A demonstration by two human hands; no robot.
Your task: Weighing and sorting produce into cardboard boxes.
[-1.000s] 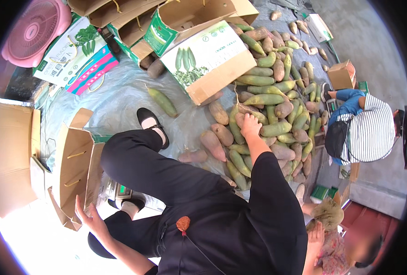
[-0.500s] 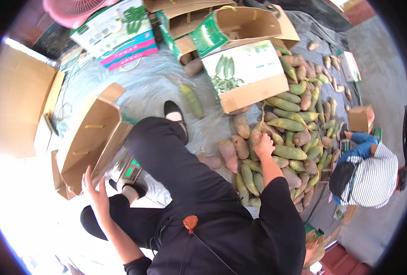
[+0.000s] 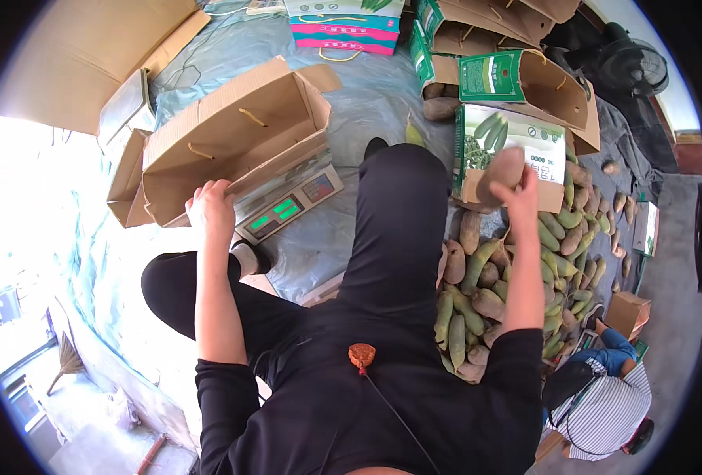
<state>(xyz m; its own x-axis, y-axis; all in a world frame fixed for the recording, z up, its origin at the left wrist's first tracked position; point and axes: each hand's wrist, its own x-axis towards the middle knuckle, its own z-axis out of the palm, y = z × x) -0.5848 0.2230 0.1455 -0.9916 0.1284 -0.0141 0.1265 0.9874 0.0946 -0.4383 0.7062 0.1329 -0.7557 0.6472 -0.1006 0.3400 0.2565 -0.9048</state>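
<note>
At left hand [image 3: 211,207]: partly curled fingers on the rim of a brown cardboard carton [image 3: 232,131], grip unclear
In right hand [image 3: 519,194]: oblong reddish-brown root [image 3: 506,168], half-closed grip
Below it: heaped green and brown roots [image 3: 466,313]

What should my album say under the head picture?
Right hand holding a brown root vegetable, left hand on an open cardboard box.

One brownish root [image 3: 503,168] is in the right hand [image 3: 519,198]; one open box [image 3: 236,119] and one scale [image 3: 292,208] are near the left hand [image 3: 212,210].
</note>
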